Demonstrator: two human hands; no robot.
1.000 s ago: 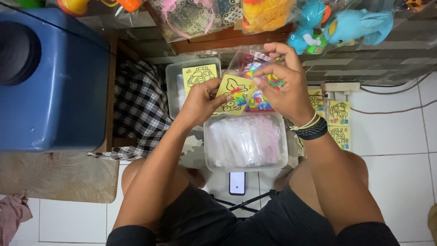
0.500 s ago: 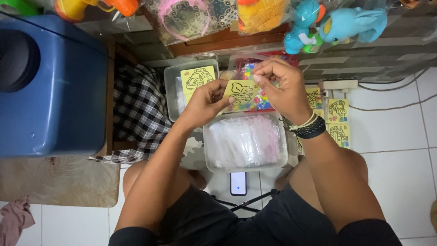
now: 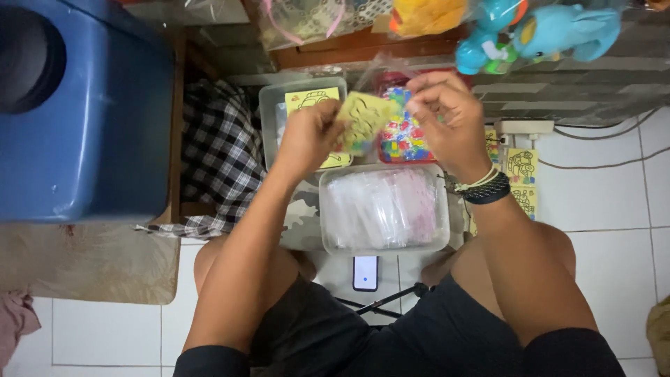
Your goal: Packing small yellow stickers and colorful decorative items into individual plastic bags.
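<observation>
Card packing, mid-step.
Left hand [image 3: 307,136] gripping yellow printed card [image 3: 363,115]; right hand [image 3: 447,115] pinching clear plastic sleeve [image 3: 380,70]; alignment needed.

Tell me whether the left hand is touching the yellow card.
Touching. The head view shows the left hand with its fingers closed on the yellow card's left edge, no gap visible.
</observation>
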